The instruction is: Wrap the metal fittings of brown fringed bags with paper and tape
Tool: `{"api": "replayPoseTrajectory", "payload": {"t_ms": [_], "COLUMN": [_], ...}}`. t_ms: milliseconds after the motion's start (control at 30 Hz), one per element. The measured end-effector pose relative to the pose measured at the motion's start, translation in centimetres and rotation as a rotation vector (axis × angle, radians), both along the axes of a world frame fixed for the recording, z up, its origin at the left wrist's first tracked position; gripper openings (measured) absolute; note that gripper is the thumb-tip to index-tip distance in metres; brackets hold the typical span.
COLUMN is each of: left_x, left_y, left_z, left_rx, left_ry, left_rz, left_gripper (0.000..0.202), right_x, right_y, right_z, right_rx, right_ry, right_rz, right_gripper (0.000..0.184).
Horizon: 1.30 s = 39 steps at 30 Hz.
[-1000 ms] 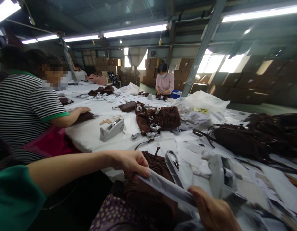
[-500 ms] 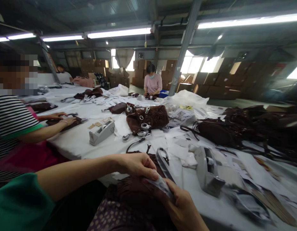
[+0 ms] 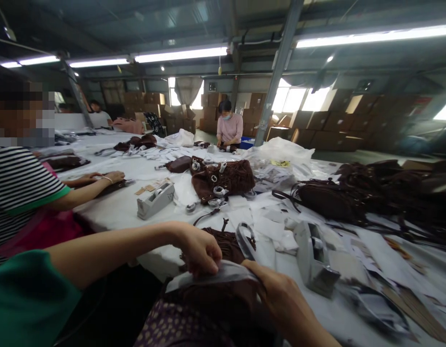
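Left hand: the left hand (image 3: 199, 248) is reaching in from a green sleeve (image 3: 35, 294); its fingers are curling in and pinching the upper edge of the strip, thumb toward the right.
Right hand: the right hand (image 3: 286, 296) is gripping the strip's right end, thumb and fingers closing on it; the fingertips behind are not showing.
Whitish strip: the whitish strip (image 3: 233, 273) is running between both hands, bowing slightly, its free left end extending past the left hand.
Brown bag: the dark brown bag (image 3: 226, 299) is lying beneath the strip, above a spotted purple cloth (image 3: 181, 320).
Just beyond: a fringed brown piece (image 3: 226, 243) and a grey loop (image 3: 242, 236) are resting near the table (image 3: 111, 214) edge.
Dispensers: one grey tape dispenser (image 3: 156, 201) is standing to the left, another tape dispenser (image 3: 311, 260) to the right.
Table middle: a fringed bag (image 3: 228, 178) with wrapped fittings is lying on its side.
Co-workers: a person in stripes (image 3: 24, 180) is handling brown material at left; a person in pink (image 3: 230, 127) is working beyond.
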State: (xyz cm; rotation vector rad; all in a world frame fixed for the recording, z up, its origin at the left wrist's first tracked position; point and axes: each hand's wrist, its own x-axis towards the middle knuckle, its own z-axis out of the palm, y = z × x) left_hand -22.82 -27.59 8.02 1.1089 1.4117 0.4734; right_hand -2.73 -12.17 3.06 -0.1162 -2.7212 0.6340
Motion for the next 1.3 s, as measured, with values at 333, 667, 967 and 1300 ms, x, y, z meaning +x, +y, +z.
{"api": "replayPoseTrajectory", "payload": {"t_ms": [333, 667, 967, 1300], "left_x": [0.2, 2.2, 7.0, 8.4], "left_y": [0.0, 0.7, 3.6, 2.0], "left_z": [-0.9, -0.8, -5.5, -5.8], "left_rx": [-0.046, 0.380, 0.661, 0.571], "left_ry": [-0.211, -0.250, -0.969, -0.590], "left_rz": [0.286, 0.654, 1.391, 1.020], "left_gripper": [0.025, 0.041, 0.033, 0.045], "right_x": [-0.9, -1.6, -3.7, -3.0], "right_y": [0.7, 0.0, -2.5, -1.6], "right_z": [-0.7, 0.6, -1.6, 1.1], "right_rx": [-0.073, -0.357, -1.049, -1.156], "right_ry": [-0.063, -0.094, 0.120, -0.022], "right_rz": [-0.020, -0.059, -0.020, -0.099], "right_gripper": [0.033, 0.012, 0.030, 0.039]}}
